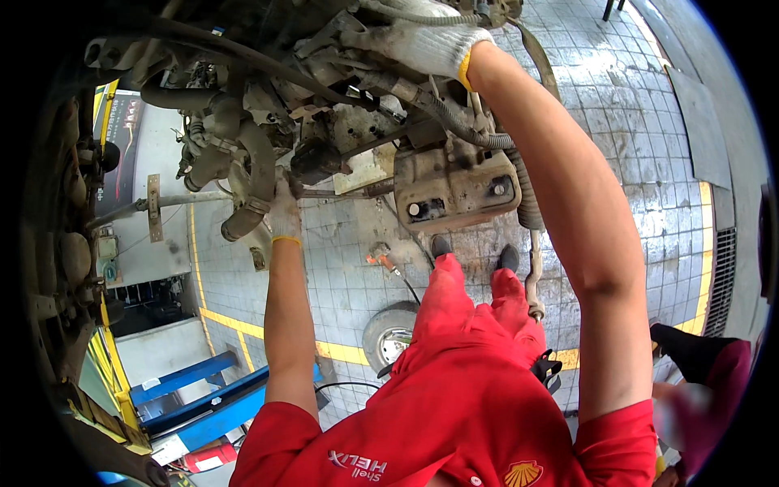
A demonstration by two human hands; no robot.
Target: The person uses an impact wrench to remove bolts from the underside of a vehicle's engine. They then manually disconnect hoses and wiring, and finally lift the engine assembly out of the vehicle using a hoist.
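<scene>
Both my arms reach up into the underside of a vehicle, each hand in a white knit glove. My left hand (284, 209) is beside a grimy curved hose (258, 166) and just below a dark, dirty block-shaped part (318, 160); its fingertips are hidden among the parts. Higher up on the right, my right hand (426, 47) lies among brackets and lines, above a ribbed conduit (454, 120). Its fingers disappear against the greasy metal, so their grip does not show. A dusty boxy metal part (456, 191) with two bolt heads hangs between my forearms.
On the tiled floor below lie an orange-and-grey tool (381, 260) with a cable and a wheel (391, 337). A metal rod (534, 276) hangs near my leg. Blue steel beams (203, 406) stand lower left. Another person (706, 390) in dark red is at the lower right.
</scene>
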